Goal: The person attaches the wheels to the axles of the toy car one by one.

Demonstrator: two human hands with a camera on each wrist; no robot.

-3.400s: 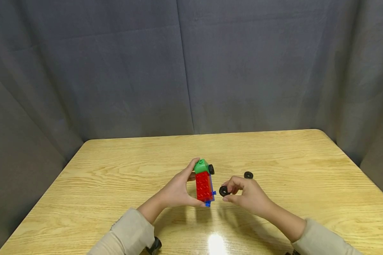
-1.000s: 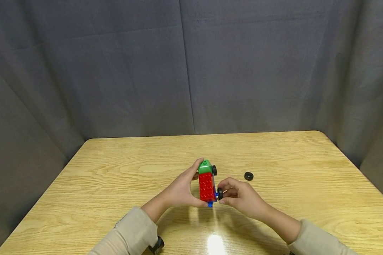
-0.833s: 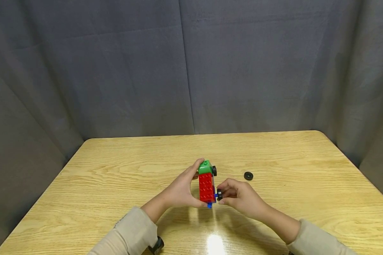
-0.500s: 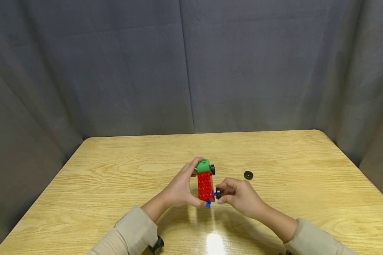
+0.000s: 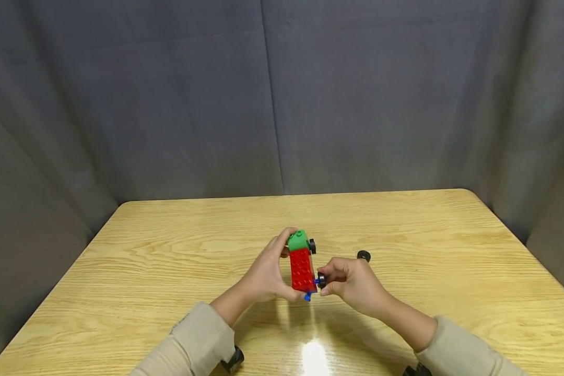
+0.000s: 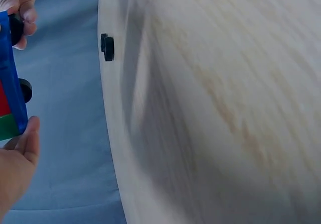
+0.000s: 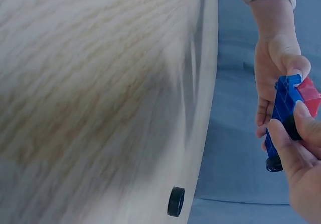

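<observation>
My left hand (image 5: 266,272) grips a toy car made of blocks, thumb at its near end and fingers at its far end. The car has a red studded brick (image 5: 302,270), a green brick (image 5: 298,240) at the far end and a blue base (image 7: 286,97). One black wheel (image 5: 312,246) sits on the base beside the green brick. Between thumb and fingers, my right hand (image 5: 352,284) pinches another black wheel (image 5: 321,280) against the blue axle stub (image 5: 316,281) near the red end. How far it is pushed on, I cannot tell.
A loose black wheel (image 5: 364,256) lies on the wooden table (image 5: 178,245), just beyond the right hand. The left wrist view shows dark wheel shapes (image 6: 108,47) near the table edge. A grey curtain (image 5: 192,104) hangs behind the table.
Since 3.4 s ago, my right hand has brought its wheel leftward from a gap to the axle stub. In the last second, both hands have shifted only slightly, keeping their holds.
</observation>
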